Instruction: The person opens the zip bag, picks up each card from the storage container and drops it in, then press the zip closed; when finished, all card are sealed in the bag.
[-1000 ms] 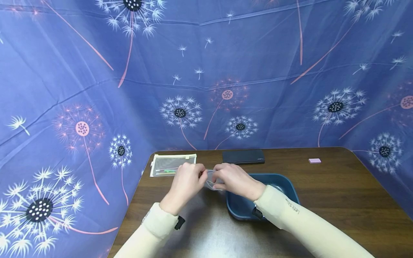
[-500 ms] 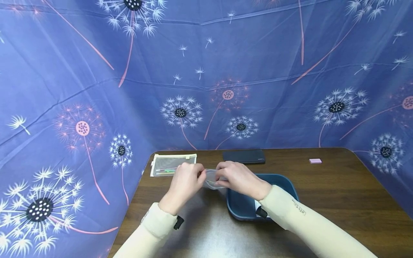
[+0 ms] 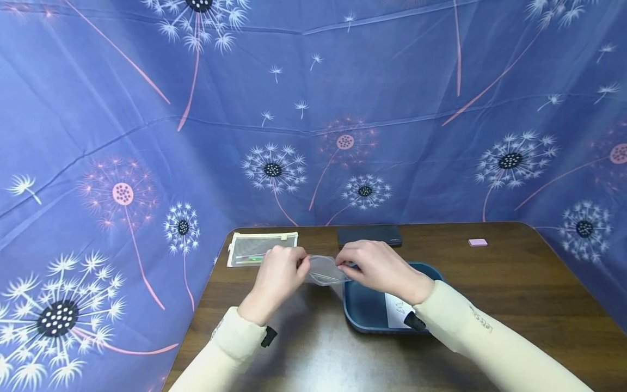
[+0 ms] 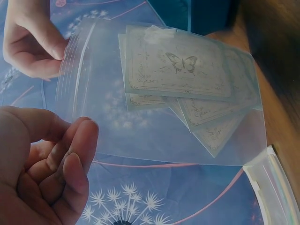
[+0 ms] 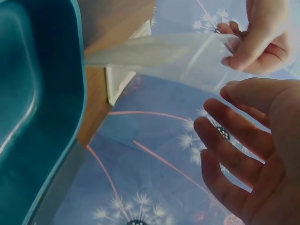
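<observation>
- At six o'clock, left hand and right hand are pinching the clear zip bag, seemingly working its seal.
- Next move is probably calling for even pressure.

Cream sleeves with dark lettering and black straps

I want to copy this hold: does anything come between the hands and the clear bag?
Nothing visible does: the left hand and right hand both pinch the clear bag directly, at its zip end.
</observation>
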`<state>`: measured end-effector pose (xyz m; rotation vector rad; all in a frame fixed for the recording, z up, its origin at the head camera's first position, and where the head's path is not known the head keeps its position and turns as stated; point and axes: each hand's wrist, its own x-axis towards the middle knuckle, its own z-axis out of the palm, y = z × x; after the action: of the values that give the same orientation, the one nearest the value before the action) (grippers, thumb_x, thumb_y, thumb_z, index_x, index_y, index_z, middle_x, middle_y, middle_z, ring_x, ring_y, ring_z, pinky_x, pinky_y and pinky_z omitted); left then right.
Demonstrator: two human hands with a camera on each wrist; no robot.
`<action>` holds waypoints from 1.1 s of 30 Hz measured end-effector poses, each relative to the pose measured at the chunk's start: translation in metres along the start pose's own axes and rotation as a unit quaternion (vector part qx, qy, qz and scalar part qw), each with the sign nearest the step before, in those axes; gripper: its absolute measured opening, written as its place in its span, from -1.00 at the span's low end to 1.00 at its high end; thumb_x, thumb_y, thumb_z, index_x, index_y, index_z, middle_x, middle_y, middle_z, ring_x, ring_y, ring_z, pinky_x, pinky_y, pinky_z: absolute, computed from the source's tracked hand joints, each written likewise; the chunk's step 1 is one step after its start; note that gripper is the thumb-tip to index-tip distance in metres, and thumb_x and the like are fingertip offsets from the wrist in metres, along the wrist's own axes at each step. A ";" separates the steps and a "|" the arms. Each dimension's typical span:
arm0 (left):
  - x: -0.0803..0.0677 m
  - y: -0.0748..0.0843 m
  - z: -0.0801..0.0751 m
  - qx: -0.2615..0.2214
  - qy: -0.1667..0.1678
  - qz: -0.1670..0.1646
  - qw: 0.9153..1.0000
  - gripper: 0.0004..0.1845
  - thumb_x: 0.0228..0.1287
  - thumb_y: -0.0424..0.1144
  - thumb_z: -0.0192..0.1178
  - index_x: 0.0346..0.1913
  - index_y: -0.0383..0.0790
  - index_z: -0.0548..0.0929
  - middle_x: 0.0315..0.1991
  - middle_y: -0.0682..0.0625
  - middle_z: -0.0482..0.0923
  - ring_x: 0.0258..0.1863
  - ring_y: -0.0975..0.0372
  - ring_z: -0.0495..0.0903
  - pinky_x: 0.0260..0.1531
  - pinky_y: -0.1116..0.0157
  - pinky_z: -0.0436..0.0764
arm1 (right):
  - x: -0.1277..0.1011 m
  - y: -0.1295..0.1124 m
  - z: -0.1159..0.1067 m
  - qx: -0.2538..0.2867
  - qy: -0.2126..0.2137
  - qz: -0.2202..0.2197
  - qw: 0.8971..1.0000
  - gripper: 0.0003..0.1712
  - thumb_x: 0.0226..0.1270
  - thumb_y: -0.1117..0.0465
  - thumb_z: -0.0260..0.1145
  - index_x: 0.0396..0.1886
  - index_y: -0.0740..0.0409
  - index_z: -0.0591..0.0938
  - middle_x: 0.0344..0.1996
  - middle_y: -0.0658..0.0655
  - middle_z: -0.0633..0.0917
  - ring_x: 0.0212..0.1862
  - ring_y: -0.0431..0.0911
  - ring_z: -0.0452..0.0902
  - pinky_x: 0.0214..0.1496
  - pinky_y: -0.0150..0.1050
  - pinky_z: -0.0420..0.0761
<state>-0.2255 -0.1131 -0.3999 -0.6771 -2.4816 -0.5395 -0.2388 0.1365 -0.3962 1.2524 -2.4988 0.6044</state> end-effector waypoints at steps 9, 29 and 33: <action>0.000 0.000 0.000 0.000 -0.004 0.001 1.000 -0.73 0.20 -0.39 0.32 -0.61 -0.04 0.61 -0.76 0.24 0.30 -0.72 0.36 0.25 -0.66 0.34 0.28 | -0.020 0.021 -0.016 -0.031 -0.015 0.062 0.997 -0.90 0.35 0.21 0.49 -0.22 -0.12 0.78 -0.30 -0.21 0.72 -0.38 -0.35 0.55 -0.35 -0.30 0.56; -0.001 -0.003 -0.002 0.000 -0.009 -0.002 1.000 -0.72 0.18 -0.42 0.31 -0.61 -0.03 0.59 -0.76 0.24 0.29 -0.72 0.36 0.24 -0.67 0.33 0.27 | -0.090 0.082 0.024 -0.080 -0.211 0.160 0.961 -0.68 0.09 0.08 0.67 -0.24 0.10 0.77 -0.38 -0.03 0.72 -0.38 -0.22 0.56 -0.30 -0.11 0.62; -0.001 -0.002 -0.002 0.000 -0.007 0.000 1.000 -0.70 0.17 -0.42 0.31 -0.63 -0.02 0.57 -0.76 0.24 0.29 -0.72 0.35 0.24 -0.67 0.32 0.27 | -0.099 0.082 0.033 -0.085 -0.238 0.180 0.951 -0.49 -0.02 -0.03 0.71 -0.16 0.16 0.77 -0.32 0.02 0.72 -0.34 -0.16 0.58 -0.22 -0.07 0.65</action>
<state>-0.2251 -0.1164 -0.4000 -0.6817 -2.4945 -0.5372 -0.2497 0.2328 -0.4868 0.9715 -3.1382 0.1567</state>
